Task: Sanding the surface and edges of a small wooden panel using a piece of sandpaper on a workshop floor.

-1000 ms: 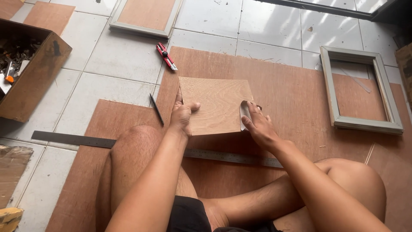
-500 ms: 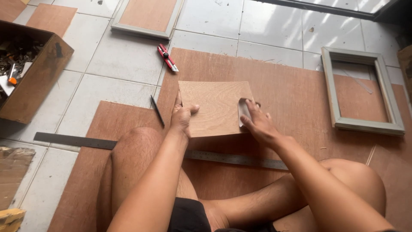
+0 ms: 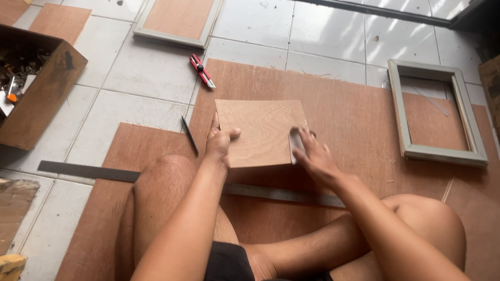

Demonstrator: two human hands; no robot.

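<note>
A small square plywood panel (image 3: 260, 130) lies on a large plywood sheet (image 3: 344, 104) on the tiled floor. My left hand (image 3: 220, 141) grips the panel's left edge, thumb on top. My right hand (image 3: 312, 156) presses a small grey-white piece, apparently sandpaper (image 3: 297, 143), against the panel's right edge. A long steel ruler (image 3: 94, 171) runs across the floor under my legs. My bare knees frame the lower view.
A red utility knife (image 3: 202, 71) and a black pencil (image 3: 189, 135) lie left of the panel. A grey frame (image 3: 437, 153) sits at right, another framed panel (image 3: 177, 21) at the top. A brown box of tools (image 3: 36, 83) stands far left.
My right hand slid along the panel's right edge with the grey piece. The left hand kept its hold on the left edge.
</note>
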